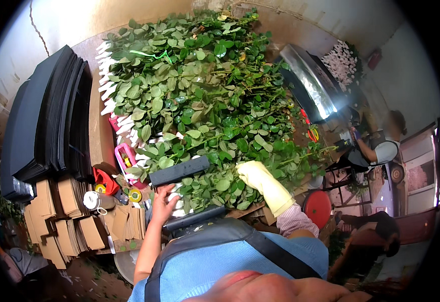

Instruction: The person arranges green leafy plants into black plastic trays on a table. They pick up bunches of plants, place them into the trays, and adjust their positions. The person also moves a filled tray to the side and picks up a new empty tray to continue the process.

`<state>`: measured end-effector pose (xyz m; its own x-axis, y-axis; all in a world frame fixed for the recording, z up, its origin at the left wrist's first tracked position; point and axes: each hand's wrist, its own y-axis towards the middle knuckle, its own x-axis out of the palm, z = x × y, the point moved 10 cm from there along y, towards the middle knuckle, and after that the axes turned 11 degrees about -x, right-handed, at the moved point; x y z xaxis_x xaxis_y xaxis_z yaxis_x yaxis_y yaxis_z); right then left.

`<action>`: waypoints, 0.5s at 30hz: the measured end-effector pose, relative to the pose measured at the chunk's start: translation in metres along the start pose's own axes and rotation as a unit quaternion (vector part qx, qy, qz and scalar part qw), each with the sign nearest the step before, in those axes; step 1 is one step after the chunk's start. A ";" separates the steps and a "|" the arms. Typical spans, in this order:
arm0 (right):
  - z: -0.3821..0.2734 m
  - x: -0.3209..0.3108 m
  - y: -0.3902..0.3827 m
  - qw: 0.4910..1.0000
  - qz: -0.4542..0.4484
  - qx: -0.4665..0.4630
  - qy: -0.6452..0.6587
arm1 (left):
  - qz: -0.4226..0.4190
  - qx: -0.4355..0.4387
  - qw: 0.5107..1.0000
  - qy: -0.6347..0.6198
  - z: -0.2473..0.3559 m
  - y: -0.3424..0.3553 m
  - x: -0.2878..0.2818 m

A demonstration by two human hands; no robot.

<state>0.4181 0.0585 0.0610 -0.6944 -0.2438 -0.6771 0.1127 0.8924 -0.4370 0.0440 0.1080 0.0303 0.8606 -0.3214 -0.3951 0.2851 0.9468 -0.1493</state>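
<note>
My bare left hand is at the left end of a dark grey rectangular block, thumb and fingers apart. Its fingertips are close to the block's lower edge, beside white-wrapped stem ends. The block lies across a deep heap of green leafy stems. My right hand, in a pale yellow glove, is closed over leafy stems right of the block; leaves partly hide its fingertips. A dark padded edge runs along the near side of the heap, close to my body.
Stacked black sheets stand at left, above folded brown cardboard. A pink tape dispenser, white-lidded container and tape roll sit beside the heap. Right are a silvery roll, orange-handled scissors, red stool and a seated person.
</note>
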 end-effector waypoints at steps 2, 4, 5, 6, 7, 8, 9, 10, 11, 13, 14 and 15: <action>0.000 0.004 0.006 0.998 -0.007 -0.066 0.014 | -0.021 0.014 0.999 0.037 0.013 0.001 0.006; -0.029 0.011 0.003 0.928 -0.117 -0.244 -0.256 | -0.029 0.027 0.998 0.043 0.013 0.001 0.007; -0.028 0.000 0.010 0.945 -0.176 -0.175 -0.213 | -0.026 0.015 0.999 0.042 0.009 0.001 0.006; -0.063 -0.017 0.008 0.940 -0.243 -0.108 -0.215 | -0.015 -0.006 0.999 0.049 0.002 -0.003 -0.002; -0.091 -0.046 0.008 0.935 -0.200 -0.130 -0.262 | -0.019 -0.001 0.999 0.045 0.004 -0.002 0.001; -0.091 -0.052 0.045 0.930 -0.203 -0.155 -0.263 | -0.019 0.001 0.998 0.052 0.006 -0.003 -0.001; -0.133 -0.084 0.064 0.921 -0.097 -0.160 -0.342 | -0.023 0.004 0.999 0.047 0.007 -0.002 0.001; -0.166 -0.108 0.086 0.942 0.021 -0.200 -0.268 | -0.013 0.001 0.998 0.060 0.005 -0.004 -0.001; -0.197 -0.126 0.099 0.919 0.129 -0.274 -0.250 | -0.009 0.003 0.998 0.057 0.000 -0.004 -0.002; -0.199 -0.153 0.149 0.827 0.301 -0.333 -0.339 | -0.020 0.017 0.999 0.046 0.009 0.000 0.007; -0.223 -0.141 0.164 0.790 0.290 -0.327 -0.430 | -0.009 0.009 0.999 0.048 0.006 -0.004 0.001; -0.207 -0.141 0.186 0.766 0.293 -0.338 -0.461 | -0.018 0.001 0.999 0.043 0.013 -0.002 0.005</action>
<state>0.3898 0.3379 0.1975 0.1675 0.3879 -0.9064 -0.3976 0.8679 0.2979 0.0534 0.1046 0.0403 0.8103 -0.3546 -0.4665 0.3152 0.9349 -0.1632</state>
